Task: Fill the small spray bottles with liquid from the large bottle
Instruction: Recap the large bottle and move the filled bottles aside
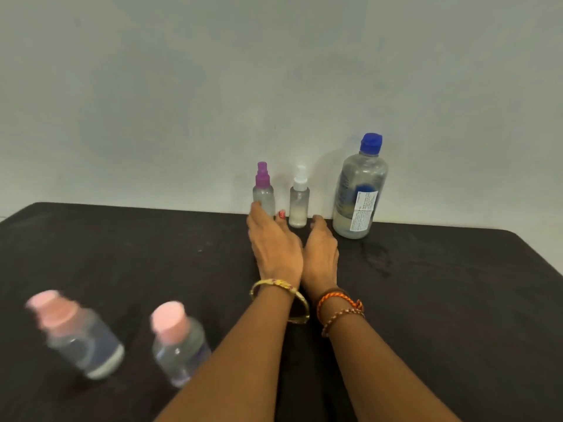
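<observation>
While both forearms stretch forward, left hand (274, 245) fingers wrap purple-capped spray bottle (263, 193); right hand (320, 248) fingers: cannot tell.

Both forearms are bare, with no sleeves in view. The left hand (275, 245) has a thin gold bangle (281, 295) at the wrist and red polish on a fingernail (282, 214). The right hand (320, 252) wears braided orange and brown thread bands (339, 307) at the wrist.

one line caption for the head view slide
Both hands reach toward purple-capped spray bottle and white-capped spray bottle beside large bottle.
</observation>
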